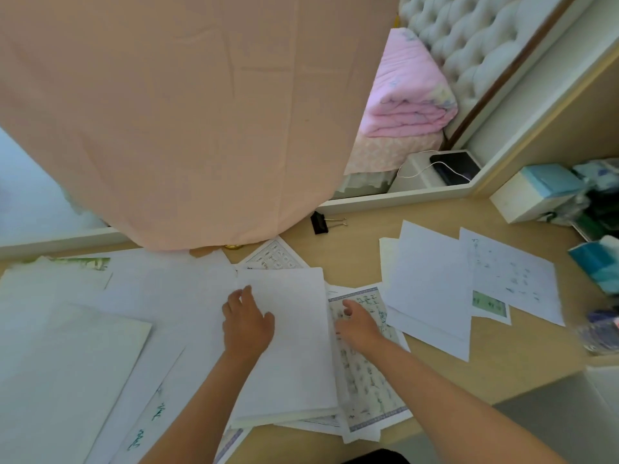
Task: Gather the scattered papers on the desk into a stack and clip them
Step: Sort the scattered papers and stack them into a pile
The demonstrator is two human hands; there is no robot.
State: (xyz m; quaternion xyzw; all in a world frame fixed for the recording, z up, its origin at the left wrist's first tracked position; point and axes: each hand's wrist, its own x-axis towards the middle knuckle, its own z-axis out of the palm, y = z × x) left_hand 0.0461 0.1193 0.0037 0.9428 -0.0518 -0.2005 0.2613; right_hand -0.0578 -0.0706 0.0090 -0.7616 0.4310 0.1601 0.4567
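Note:
White papers lie scattered over the wooden desk (361, 239). A small stack of blank sheets (294, 356) sits in the middle. My left hand (246, 324) rests flat on its left part, fingers spread. My right hand (356, 324) lies on a printed sheet with a blue border (368, 383) at the stack's right edge, fingers lightly bent. More sheets (432, 283) lie overlapped to the right, and others (67, 356) cover the left of the desk. A black binder clip (320, 222) lies at the back of the desk, apart from both hands.
A peach curtain (174, 112) hangs over the back of the desk. White and blue boxes (536, 192) and clutter stand at the right edge. A bed with a pink quilt (408, 92) is behind the desk.

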